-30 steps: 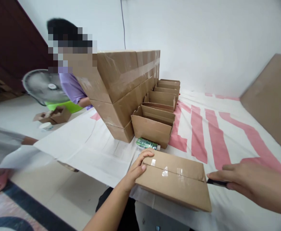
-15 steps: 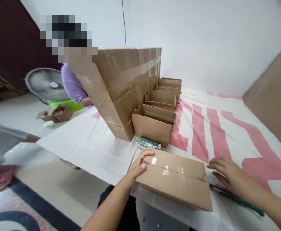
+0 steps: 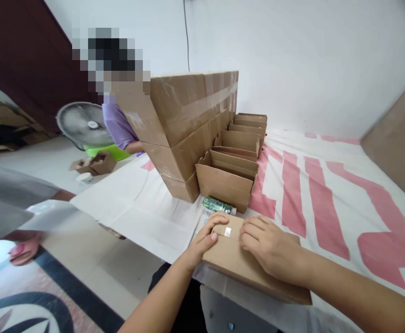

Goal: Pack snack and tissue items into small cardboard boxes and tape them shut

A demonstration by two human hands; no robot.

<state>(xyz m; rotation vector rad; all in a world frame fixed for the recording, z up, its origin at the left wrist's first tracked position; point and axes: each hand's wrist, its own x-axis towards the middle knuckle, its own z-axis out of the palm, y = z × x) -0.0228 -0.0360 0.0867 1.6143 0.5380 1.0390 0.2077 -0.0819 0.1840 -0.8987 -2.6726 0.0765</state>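
Note:
A closed cardboard box [image 3: 230, 255] lies near the front edge of the cloth-covered table. My left hand [image 3: 202, 240] grips its left end, thumb on top and fingers curled at the far edge. Across the middle of the lid lies my right hand [image 3: 272, 249], its fingers bent and pressed together near the seam. What those fingertips pinch, if anything, is hidden. A small piece of shiny tape [image 3: 228, 231] on the seam shows between my hands. Just beyond the box is a green drink bottle [image 3: 218, 205] lying on its side.
Open cardboard boxes [image 3: 223, 182] stand in a row behind the bottle, beside a tall stack of taped cartons [image 3: 185, 99]. A person in a purple top [image 3: 119, 122] is behind the stack. On the left are a fan [image 3: 84, 122] and another person's grey clothing [image 3: 11, 194].
My right hand has moved left from beside the box onto its lid, covering some tape pieces. The green-handled tool on the right is now hidden. My left hand keeps its grip.

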